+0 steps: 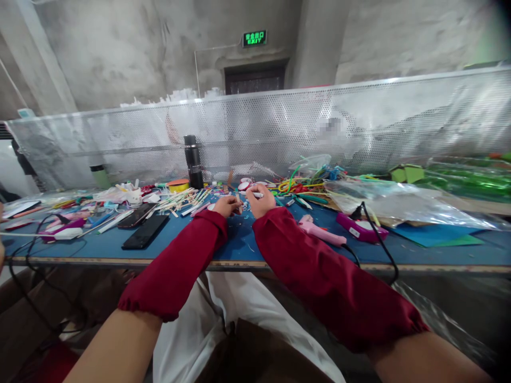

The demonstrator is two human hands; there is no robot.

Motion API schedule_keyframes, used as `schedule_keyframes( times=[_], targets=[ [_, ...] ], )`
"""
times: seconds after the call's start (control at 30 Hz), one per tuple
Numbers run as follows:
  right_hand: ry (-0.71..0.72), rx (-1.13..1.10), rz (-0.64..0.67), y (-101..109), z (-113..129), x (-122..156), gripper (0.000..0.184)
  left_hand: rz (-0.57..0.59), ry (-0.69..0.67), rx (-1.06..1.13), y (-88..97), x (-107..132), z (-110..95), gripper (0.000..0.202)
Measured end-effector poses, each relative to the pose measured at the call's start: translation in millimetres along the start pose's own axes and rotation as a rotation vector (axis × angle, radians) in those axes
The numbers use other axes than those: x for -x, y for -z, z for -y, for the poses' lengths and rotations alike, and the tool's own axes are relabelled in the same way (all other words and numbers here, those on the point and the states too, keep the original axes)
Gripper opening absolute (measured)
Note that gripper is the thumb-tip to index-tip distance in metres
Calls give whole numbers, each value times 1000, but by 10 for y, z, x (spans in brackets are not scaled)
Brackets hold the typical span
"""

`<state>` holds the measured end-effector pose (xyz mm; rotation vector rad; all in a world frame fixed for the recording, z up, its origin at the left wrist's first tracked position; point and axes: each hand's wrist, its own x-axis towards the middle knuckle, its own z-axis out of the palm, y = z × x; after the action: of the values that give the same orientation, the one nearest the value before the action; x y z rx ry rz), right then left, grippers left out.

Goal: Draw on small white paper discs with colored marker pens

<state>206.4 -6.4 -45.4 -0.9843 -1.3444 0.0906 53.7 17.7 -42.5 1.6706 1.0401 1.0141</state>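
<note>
Both my hands are close together over the blue tabletop [239, 244], in maroon sleeve covers. My left hand [227, 206] is closed on a small flat wooden stick [238, 202], seen upright between the fingertips. Gripped in my right hand [261, 201] is a white marker [258, 195], its barrel lying across the fingers. The tip of the marker is hidden by the hand. Small scraps lie on the table between and behind the hands. Just left of my left hand are several loose pens [195, 209].
A pink glue gun [321, 232] and purple power strip [361, 229] with a black cable lie right. Left are a black phone [146, 232], wooden sticks [175, 201] and a white cup [134, 197]. A black thermos [194, 165] stands behind, before a perforated metal screen [259, 127].
</note>
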Motion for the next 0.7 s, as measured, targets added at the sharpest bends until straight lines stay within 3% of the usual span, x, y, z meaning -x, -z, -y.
schedule_keyframes(
  times=[0.23, 0.7],
  targets=[
    [13, 12, -4, 2, 11, -3, 16, -1, 14, -9, -4, 7, -7, 9],
    [39, -22, 1, -16, -23, -3, 16, 7, 24, -17, -11, 35, -43, 13]
  ],
)
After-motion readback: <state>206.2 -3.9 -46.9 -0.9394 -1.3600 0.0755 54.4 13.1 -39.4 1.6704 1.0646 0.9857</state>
